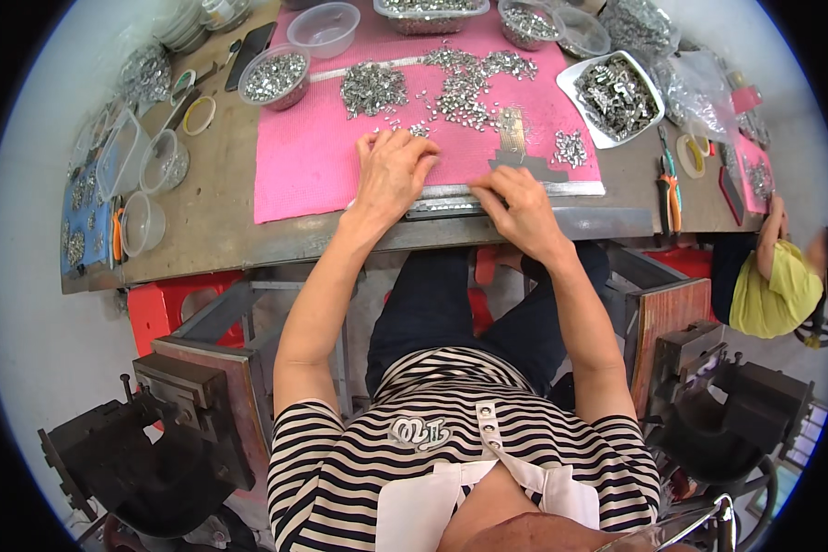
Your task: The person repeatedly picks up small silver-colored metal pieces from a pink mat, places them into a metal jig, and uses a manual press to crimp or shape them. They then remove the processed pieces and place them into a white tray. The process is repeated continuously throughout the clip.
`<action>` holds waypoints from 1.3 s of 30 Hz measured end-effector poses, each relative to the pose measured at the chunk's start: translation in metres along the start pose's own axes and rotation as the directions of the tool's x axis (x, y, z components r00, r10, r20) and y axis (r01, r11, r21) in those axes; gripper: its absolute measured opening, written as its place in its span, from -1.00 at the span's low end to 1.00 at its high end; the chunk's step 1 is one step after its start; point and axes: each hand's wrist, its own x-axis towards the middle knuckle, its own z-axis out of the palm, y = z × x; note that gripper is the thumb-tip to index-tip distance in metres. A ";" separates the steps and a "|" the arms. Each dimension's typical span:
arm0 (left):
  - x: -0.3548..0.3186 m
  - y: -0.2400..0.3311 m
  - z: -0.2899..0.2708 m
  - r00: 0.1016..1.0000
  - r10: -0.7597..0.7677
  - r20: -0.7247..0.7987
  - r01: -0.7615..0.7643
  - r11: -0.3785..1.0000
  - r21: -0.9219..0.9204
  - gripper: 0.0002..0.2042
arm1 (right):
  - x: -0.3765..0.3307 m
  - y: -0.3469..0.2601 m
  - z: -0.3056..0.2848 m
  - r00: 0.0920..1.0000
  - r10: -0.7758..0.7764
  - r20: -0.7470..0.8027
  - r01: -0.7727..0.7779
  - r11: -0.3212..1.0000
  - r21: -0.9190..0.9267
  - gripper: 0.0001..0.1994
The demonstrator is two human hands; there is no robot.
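In the head view, the left hand (391,170) is arching over the pink mat (294,175) with its fingers bent, their tips being close to loose metal pieces; I cannot tell whether it is pinching any. The right hand (520,207) is bringing thumb and forefinger close together beside the right end of a dark metal strip (443,208); whether they are gripping something is not showing. The strip is lying along the near edge of the mat, between the 2 hands, probably so that both are reaching it easily. The mat is covering part of the desk (212,184), likely keeping small pieces from sliding. The bowls are standing around the working space, presumably leaving its middle free for the hands.

Counting: 1 strip is lying in front, and 1 flat grey plate (524,158) is lying beyond the right hand. 4 containers are holding metal pieces: a round bowl (285,103), a rectangular tub (430,26), a round tub (531,41) and a white bowl (572,92). 1 clear bowl (324,41) is sitting near the round bowl. The loose pieces are forming roughly 3 groups, including a dense left heap (374,89); individually, they are being too many to count.
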 end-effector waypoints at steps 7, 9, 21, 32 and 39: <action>0.001 0.003 -0.001 0.996 0.028 0.080 -0.032 0.998 0.051 -0.91 | 0.021 0.016 0.011 0.993 -0.031 -0.118 0.033 0.999 0.016 -0.93; -0.003 0.002 -0.006 0.995 0.020 0.097 -0.022 1.000 0.016 -0.91 | 0.029 0.018 0.015 0.996 -0.021 -0.090 0.023 0.999 0.022 -0.92; -0.008 0.003 -0.016 0.982 -0.024 0.187 0.024 1.000 0.004 -0.87 | 0.075 0.032 0.058 0.991 -0.129 -0.025 0.125 0.985 -0.122 -0.88; -0.013 0.008 -0.020 0.986 0.017 0.165 -0.019 1.000 0.013 -0.91 | 0.018 0.022 -0.012 0.999 -0.030 0.031 0.029 0.998 0.054 -0.92; -0.015 0.011 -0.017 0.991 0.027 0.133 -0.038 0.996 0.084 -0.92 | -0.006 0.006 -0.011 0.987 -0.158 0.041 0.157 0.987 0.018 -0.89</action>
